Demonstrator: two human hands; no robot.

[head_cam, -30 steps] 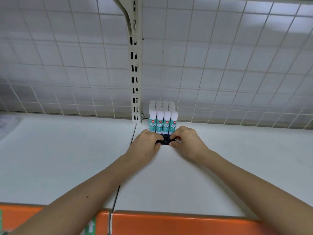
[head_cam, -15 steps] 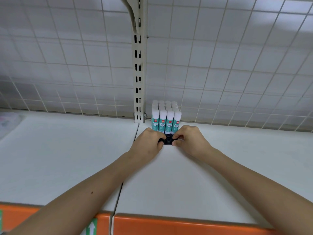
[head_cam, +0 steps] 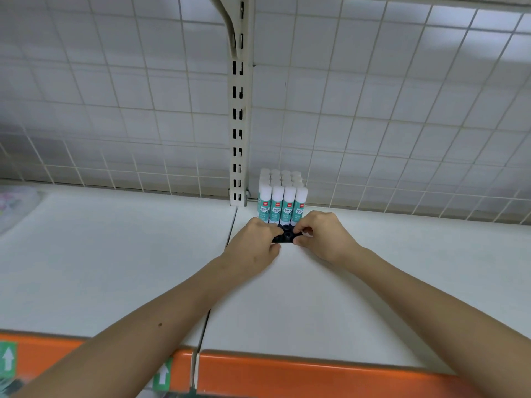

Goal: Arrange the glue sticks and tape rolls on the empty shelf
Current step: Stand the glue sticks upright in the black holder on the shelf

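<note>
A tight block of several glue sticks [head_cam: 283,198], white caps over teal labels, stands upright at the back of the white shelf [head_cam: 330,297], just right of the slotted upright post. Directly in front of the block lies a small black holder [head_cam: 286,236] with round sockets, mostly covered by my fingers. My left hand [head_cam: 254,245] pinches its left end and my right hand [head_cam: 324,237] pinches its right end. Both hands rest on the shelf surface. No tape rolls are in view.
A wire grid back panel [head_cam: 373,124] closes the shelf behind. The beige slotted post [head_cam: 238,124] with a bracket rises at centre. A seam [head_cam: 230,234] splits the two shelf boards. An orange price rail [head_cam: 316,374] runs along the front edge. A blurred package [head_cam: 14,205] sits far left.
Both hands stay pinched on the black holder in front of the glue sticks. Only my view has shifted slightly.
</note>
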